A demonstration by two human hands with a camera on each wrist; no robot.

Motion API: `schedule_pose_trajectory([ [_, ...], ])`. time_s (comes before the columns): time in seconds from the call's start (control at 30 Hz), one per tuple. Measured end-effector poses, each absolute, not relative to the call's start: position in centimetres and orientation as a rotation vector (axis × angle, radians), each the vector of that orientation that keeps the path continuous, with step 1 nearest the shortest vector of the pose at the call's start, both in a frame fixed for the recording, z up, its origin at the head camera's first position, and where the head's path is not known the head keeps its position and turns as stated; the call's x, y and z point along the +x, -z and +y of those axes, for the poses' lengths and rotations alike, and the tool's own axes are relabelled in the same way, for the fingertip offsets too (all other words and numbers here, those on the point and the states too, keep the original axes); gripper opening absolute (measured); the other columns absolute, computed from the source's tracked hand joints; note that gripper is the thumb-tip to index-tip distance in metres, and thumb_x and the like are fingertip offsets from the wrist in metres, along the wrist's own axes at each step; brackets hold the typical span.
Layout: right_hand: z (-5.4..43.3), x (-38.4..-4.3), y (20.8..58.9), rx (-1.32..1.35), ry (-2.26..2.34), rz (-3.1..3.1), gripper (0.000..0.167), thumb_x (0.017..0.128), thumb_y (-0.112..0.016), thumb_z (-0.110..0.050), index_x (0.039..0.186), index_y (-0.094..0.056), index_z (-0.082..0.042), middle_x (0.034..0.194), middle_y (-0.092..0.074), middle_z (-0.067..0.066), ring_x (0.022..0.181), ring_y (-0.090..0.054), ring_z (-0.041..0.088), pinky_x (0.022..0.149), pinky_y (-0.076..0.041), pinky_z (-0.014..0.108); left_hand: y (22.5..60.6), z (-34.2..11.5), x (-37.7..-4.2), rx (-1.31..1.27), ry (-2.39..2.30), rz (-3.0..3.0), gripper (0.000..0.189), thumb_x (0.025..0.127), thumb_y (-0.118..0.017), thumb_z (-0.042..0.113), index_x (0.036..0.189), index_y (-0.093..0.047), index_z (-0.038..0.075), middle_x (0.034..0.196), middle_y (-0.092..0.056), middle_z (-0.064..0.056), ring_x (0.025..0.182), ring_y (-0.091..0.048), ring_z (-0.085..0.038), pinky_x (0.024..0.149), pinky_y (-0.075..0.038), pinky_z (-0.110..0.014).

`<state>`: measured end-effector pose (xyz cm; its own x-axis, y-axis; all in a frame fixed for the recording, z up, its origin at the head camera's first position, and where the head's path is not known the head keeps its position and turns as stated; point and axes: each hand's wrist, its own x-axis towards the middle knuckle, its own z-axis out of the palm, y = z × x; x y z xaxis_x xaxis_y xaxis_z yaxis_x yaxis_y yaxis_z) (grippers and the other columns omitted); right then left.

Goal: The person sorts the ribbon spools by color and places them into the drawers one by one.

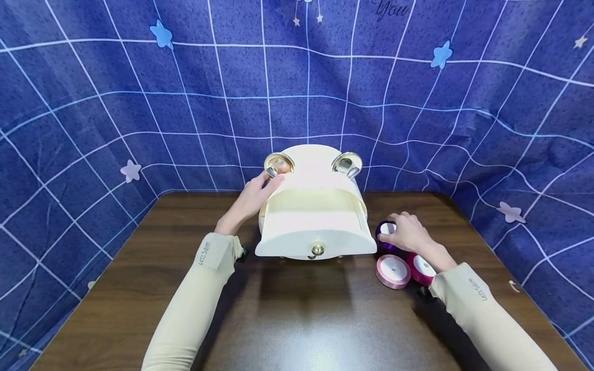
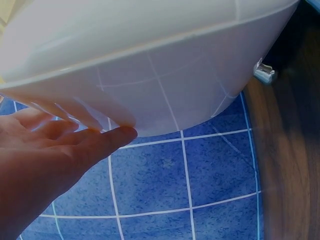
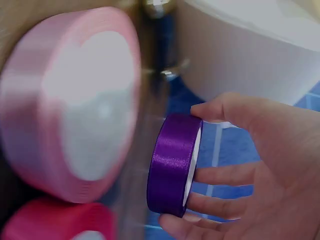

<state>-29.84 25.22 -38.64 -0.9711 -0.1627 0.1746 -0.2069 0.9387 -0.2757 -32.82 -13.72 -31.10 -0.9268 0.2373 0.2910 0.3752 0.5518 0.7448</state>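
A white rounded drawer box (image 1: 313, 159) stands on the table with its drawer (image 1: 287, 239) pulled out; the inside shows bare. My left hand (image 1: 254, 196) touches the box's left side, the thumb fairly straight along it in the left wrist view. To the right of the drawer, my right hand (image 1: 408, 233) grips a roll of purple ribbon (image 3: 172, 162) by its rim, between thumb and fingers. Close by lie a roll of light pink ribbon (image 1: 393, 271) and a roll of deep pink ribbon (image 1: 422, 269).
Two round gold-rimmed fittings (image 1: 347, 165) sit on the box's top corners. The drawer front carries a gold knob (image 1: 317, 249). A brown wooden table (image 1: 297, 319) lies under everything. Behind and beside it hangs a blue cloth (image 1: 223, 113) with grid lines and stars.
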Motion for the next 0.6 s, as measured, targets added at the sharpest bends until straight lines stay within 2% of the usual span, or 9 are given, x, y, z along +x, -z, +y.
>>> schedule_pose_trajectory([
  [0.27, 24.4, -28.3, 34.0, 0.413, -0.491, -2.827, 0.050, 0.076, -0.073, -0.036, 0.112, -0.065, -0.002, 0.102, -0.062, 0.025, 0.094, -0.056, 0.043, 0.070, -0.047, 0.051, 31.2, -13.8, -32.8, -0.534, 1.330, -2.618, 0.054, 0.096, -0.044, 0.057, 0.133, -0.051, 0.019, 0.128, -0.060, -0.012, 0.113, -0.057, -0.026, 0.100, -0.045, -0.045],
  [0.6, 22.8, -26.2, 28.7, 0.531, -0.541, -2.690, 0.052, 0.079, -0.073, -0.035, 0.117, -0.065, 0.000, 0.103, -0.064, 0.024, 0.092, -0.059, 0.038, 0.076, -0.044, 0.047, 31.1, -13.7, -32.8, -0.532, 1.326, -2.614, 0.056, 0.096, -0.043, 0.058, 0.134, -0.051, 0.017, 0.125, -0.061, -0.014, 0.111, -0.057, -0.028, 0.100, -0.044, -0.045],
])
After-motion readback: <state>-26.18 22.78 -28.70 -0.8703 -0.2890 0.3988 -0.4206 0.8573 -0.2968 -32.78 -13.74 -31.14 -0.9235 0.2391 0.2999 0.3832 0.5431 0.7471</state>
